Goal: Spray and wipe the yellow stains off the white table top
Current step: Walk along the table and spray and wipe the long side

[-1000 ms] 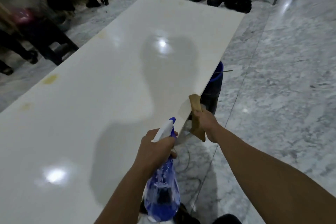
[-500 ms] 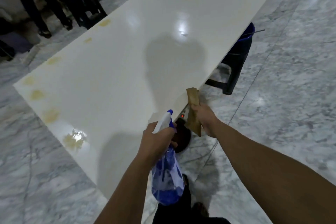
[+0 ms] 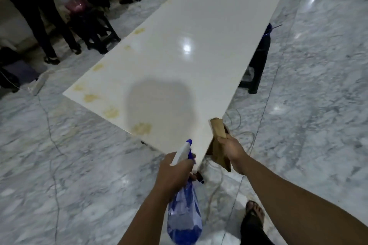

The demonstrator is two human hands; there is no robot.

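The long white table top (image 3: 191, 26) runs away from me, its near corner just ahead of my hands. Several yellow stains (image 3: 141, 128) lie along its left and near edges. My left hand (image 3: 175, 173) grips a blue spray bottle (image 3: 184, 223) by the neck, its white nozzle pointing up over the near corner. My right hand (image 3: 232, 151) holds a folded brown cloth (image 3: 219, 141) against the table's near right edge.
Grey marble floor surrounds the table. Cables (image 3: 235, 121) trail on the floor under the near corner. A dark stool with a blue bucket (image 3: 260, 59) stands at the right edge. People's legs (image 3: 45, 26) and a dark stool (image 3: 93, 26) are at the far left. My foot (image 3: 254, 219) is below.
The view has pulled back toward the table's near end, so more stains along the left and near edges show. Both hands keep the same grip on bottle and cloth.
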